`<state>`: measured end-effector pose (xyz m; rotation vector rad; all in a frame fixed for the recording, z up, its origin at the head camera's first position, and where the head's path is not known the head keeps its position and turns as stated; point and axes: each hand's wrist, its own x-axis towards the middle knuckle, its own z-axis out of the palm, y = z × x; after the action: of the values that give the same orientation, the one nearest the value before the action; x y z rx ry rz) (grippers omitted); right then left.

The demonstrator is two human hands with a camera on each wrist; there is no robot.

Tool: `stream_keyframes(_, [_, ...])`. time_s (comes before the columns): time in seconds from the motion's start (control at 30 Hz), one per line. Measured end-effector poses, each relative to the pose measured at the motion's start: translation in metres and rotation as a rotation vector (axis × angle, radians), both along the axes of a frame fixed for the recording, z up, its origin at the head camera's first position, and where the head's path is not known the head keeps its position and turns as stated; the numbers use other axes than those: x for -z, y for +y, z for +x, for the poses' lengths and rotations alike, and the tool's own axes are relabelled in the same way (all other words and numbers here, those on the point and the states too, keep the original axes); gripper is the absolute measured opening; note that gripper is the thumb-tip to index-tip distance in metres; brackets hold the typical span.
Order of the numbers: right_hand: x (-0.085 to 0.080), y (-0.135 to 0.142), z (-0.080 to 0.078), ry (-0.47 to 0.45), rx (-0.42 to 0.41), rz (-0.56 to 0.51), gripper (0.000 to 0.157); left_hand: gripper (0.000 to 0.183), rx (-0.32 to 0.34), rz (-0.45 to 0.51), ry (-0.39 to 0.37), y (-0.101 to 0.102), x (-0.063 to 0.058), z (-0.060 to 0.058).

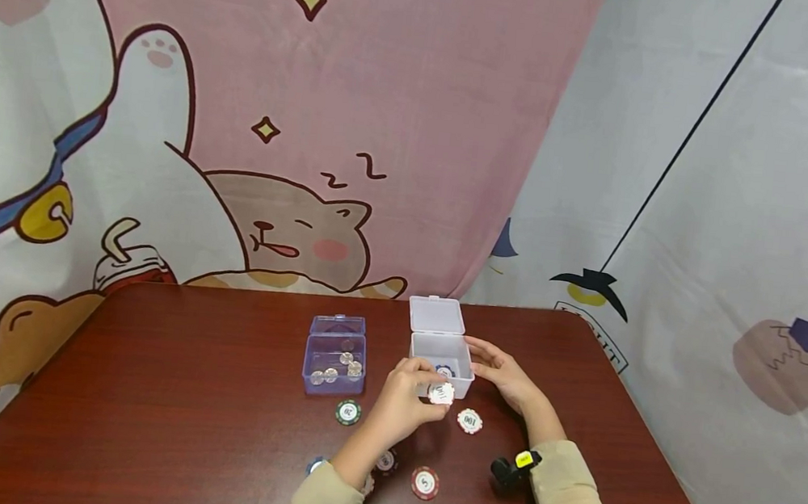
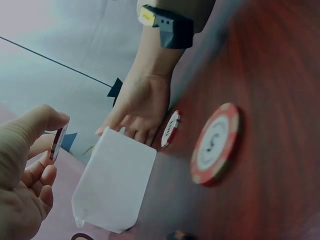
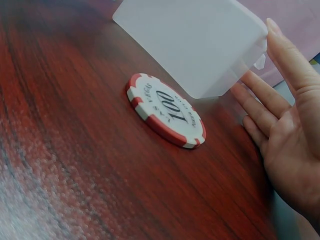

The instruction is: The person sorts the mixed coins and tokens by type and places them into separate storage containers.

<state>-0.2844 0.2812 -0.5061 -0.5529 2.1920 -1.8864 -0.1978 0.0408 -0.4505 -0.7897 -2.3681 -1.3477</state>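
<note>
My left hand (image 1: 400, 398) pinches a white-faced poker chip (image 1: 441, 393) between thumb and fingers, just in front of a translucent white box (image 1: 462, 389). The box stands with its lid up, and a blue-edged poker chip (image 1: 445, 371) lies inside. Against the box's right side rests my right hand (image 1: 505, 378), fingers mostly straight, the thumb near the rim. In the right wrist view that hand (image 3: 295, 135) touches the box wall (image 3: 200, 45). Close to the box's front lies a red-and-white 100 chip (image 1: 470, 421). The left wrist view shows the pinched chip (image 2: 58, 142) edge-on.
A blue-tinted box (image 1: 332, 387) with its lid up holds several silver coins (image 1: 330, 375). Near it lies a green 20 chip (image 1: 348, 412). A red 5 chip (image 1: 425, 483) and a black chip (image 1: 386, 463) lie nearer; a blue chip (image 1: 314, 464) is partly hidden by the left sleeve.
</note>
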Motion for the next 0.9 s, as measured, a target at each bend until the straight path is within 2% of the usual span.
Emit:
stream_keyframes(0.37, [0.001,-0.001,0.000,-0.004,-0.007,-0.003,0.049,0.038,-0.051,0.030,0.006,-0.002,-0.006,-0.023])
stream_keyframes(0.9, [-0.004,-0.002,0.002,-0.015,0.025,0.025,0.049,0.039,-0.100,-0.017,-0.003,0.003,0.007,-0.053])
